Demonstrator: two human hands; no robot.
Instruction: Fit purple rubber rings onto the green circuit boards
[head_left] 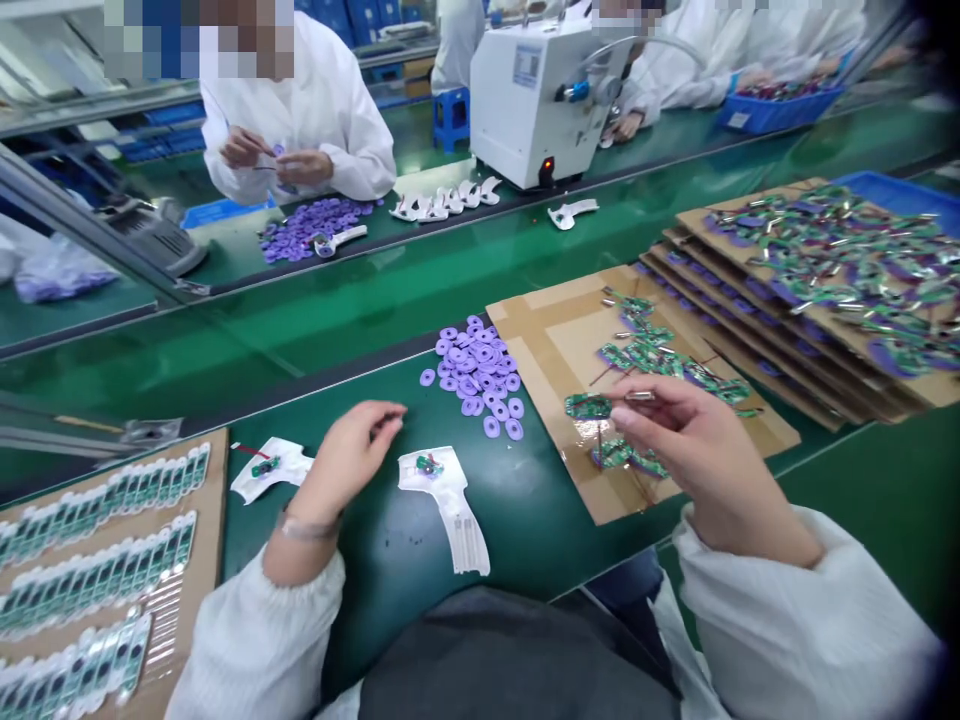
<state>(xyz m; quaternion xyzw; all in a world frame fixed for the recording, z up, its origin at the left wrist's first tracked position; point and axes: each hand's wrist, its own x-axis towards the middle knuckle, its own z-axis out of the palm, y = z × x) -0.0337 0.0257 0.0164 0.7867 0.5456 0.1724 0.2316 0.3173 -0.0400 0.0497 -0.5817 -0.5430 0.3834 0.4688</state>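
My right hand (pixel 675 430) pinches a small green circuit board (pixel 589 406) with a metal cylinder on it, above the cardboard sheet (pixel 540 320). More such boards with wires (pixel 652 350) lie on that sheet. My left hand (pixel 360 450) hovers over the green bench with fingers curled together, and nothing shows in them. Just right of it lies a white plastic handle-shaped shell (pixel 457 510) with a small green and purple part in its head. A second white shell (pixel 262 475) with a red wire is partly hidden behind my left hand.
Purple oval rings (pixel 476 365) are heaped at the bench's far edge. Stacked cardboard layers (pixel 750 310) with boards rise at right. Rows of green boards (pixel 97 570) fill a cardboard sheet at left. Across the divider are a person in white (pixel 300 110) and a white machine (pixel 525 100).
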